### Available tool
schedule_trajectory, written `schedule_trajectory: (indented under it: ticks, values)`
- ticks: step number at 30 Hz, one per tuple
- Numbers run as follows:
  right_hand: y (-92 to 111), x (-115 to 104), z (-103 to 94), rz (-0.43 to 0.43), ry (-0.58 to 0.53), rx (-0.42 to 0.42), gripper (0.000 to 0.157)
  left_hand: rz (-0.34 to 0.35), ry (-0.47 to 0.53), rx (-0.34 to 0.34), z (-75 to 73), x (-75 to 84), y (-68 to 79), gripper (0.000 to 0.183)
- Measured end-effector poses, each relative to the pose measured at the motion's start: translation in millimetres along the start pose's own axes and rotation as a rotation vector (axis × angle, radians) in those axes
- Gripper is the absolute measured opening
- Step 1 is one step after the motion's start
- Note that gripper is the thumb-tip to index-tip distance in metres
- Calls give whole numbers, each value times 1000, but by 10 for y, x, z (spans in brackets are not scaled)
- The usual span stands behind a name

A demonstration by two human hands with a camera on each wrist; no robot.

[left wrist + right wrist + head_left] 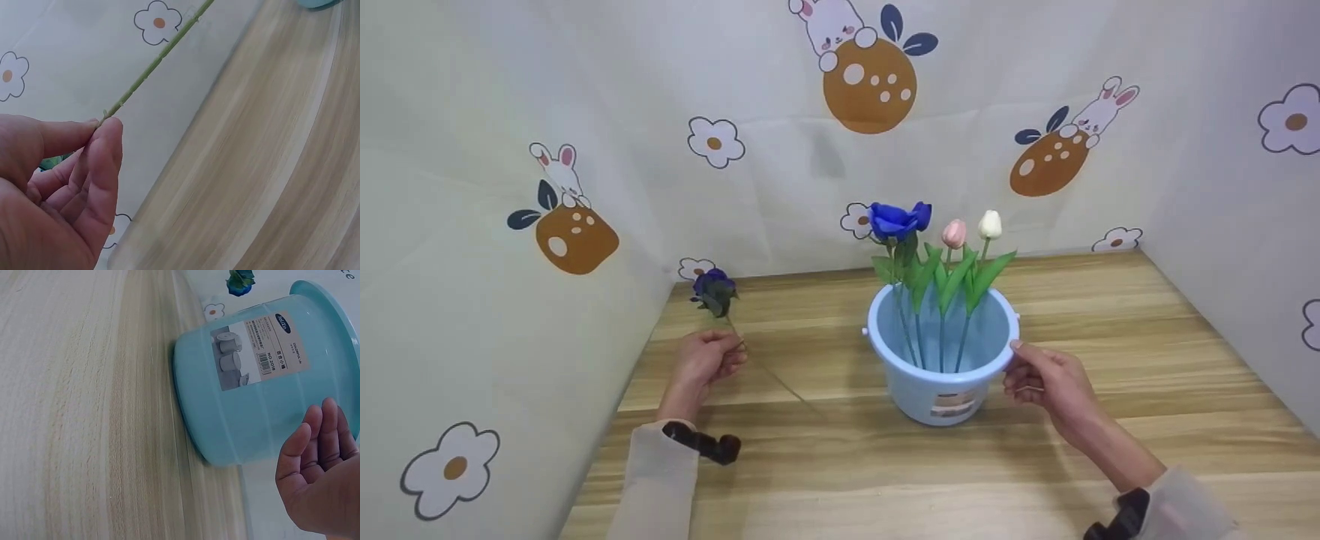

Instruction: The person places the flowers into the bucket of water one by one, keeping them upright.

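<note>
Between thumb and fingertips, my left hand [706, 365] pinches the thin green stem [149, 70] of a dark blue rose [714, 291]. Its bloom points away toward the back left, and the stem slants down to the right. A light blue bucket [915, 397] stands upright right of centre. My right hand [1057, 382] holds its right rim, thumb at the edge and bent fingers below against the outer wall. The thumb is hidden in the right wrist view. Inside the bucket stand blue roses [894, 223], a pink tulip [954, 234] and a white tulip [991, 225].
The wood-grain table [810, 465] lies beneath both hands. A pale cloth [765, 202] printed with rabbits, oranges and flowers hangs behind and along the sides. A printed label [259, 349] sticks to the bucket's front. Each wrist wears a black camera band [701, 442].
</note>
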State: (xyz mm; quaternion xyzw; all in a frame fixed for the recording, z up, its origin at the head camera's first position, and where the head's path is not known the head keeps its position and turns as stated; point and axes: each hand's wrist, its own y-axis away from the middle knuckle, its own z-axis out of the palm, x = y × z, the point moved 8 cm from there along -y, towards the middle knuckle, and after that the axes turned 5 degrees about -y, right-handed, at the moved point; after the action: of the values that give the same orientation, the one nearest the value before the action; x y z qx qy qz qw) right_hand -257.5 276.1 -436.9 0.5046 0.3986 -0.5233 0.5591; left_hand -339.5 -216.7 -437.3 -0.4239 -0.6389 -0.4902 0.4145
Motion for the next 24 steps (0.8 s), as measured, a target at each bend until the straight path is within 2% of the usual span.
schedule_trajectory:
  ticks: [5, 14, 18, 24]
  values:
    - [-6, 1, -4, 5, 6, 1, 37, 10, -56, 9, 15, 50, 21, 24]
    - [-8, -9, -4, 2, 17, 2, 37, 44, -12, 18, 89, 151, 34, 17]
    - [-8, -7, -2, 1, 8, 5, 37, 54, 24, 15, 118, 180, 30, 18]
    - [-4, -1, -6, 8, 8, 12, 37, 46, 27, 20, 150, 215, 48, 22]
